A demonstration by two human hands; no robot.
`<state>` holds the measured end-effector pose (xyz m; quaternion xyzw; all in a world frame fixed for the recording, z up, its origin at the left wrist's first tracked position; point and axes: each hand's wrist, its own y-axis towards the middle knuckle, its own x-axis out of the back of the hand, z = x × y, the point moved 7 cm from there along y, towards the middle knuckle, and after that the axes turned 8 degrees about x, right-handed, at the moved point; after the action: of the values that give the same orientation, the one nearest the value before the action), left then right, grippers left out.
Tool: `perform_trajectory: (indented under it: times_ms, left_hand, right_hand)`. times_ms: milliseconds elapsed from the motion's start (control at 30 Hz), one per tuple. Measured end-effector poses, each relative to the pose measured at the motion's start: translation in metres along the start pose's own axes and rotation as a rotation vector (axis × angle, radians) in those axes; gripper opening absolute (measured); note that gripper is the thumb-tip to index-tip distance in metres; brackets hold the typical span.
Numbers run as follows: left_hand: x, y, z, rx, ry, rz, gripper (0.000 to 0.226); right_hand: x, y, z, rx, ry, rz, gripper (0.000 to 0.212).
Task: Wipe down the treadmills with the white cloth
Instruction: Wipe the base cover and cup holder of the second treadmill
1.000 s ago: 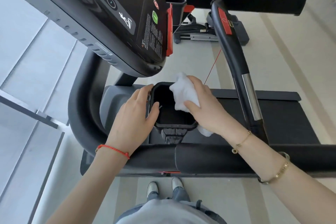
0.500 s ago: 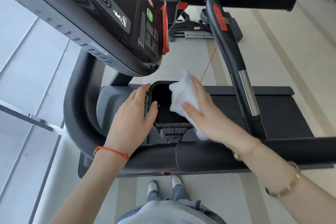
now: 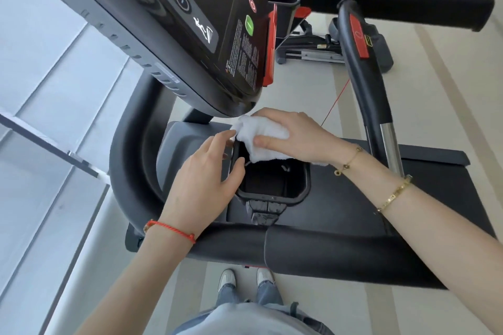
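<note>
pressing white cloth (image 3: 265,141) under right hand (image 3: 296,136), on cup holder (image 3: 272,182) rim

One treadmill (image 3: 340,198) fills the view, with one console (image 3: 190,22) and one black cup holder (image 3: 272,179); two hands, the left hand (image 3: 201,185) and the right hand (image 3: 296,136), share one white cloth (image 3: 261,139); two gold bracelets (image 3: 394,193) ring the right wrist, one red cord (image 3: 171,230) the left; two shoes (image 3: 227,279) show below.

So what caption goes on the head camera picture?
Right hand wipes black cup holder rim with crumpled white cloth; left hand steadies it.
</note>
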<state>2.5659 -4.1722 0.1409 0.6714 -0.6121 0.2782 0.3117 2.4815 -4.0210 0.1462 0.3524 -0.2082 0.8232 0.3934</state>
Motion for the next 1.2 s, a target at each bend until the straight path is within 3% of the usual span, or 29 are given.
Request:
perform_trajectory:
  times_ms: [100,267,500,700,933,1067,1200]
  left_hand:
    - [-0.001,-0.001,0.0,0.006,-0.005,0.004,0.047]
    - [0.0,-0.001,0.001,0.005,0.006,0.001,0.042]
    - [0.002,-0.002,-0.001,0.01,0.012,-0.01,0.04]
    - [0.001,0.0,-0.001,0.005,0.006,0.015,0.044]
    - [-0.001,0.0,0.0,-0.008,0.012,0.025,0.042]
    - [-0.003,0.001,0.0,-0.023,0.009,0.036,0.044]
    - [-0.003,0.001,0.001,-0.026,0.02,0.038,0.046]
  right_hand:
    - [-0.002,0.0,-0.002,0.011,-0.027,0.023,0.035]
    - [0.001,-0.037,-0.026,-0.083,0.079,-0.103,0.03]
    - [-0.003,0.004,0.0,-0.001,-0.002,0.101,0.032]
    - [-0.001,-0.028,-0.013,-0.153,0.141,-0.13,0.025]
    - [-0.039,-0.097,-0.017,-0.424,0.543,-0.36,0.048]
    - [-0.045,-0.1,-0.016,-0.497,0.501,-0.332,0.054]
    - [-0.014,-0.065,-0.012,-0.443,0.354,-0.268,0.057]
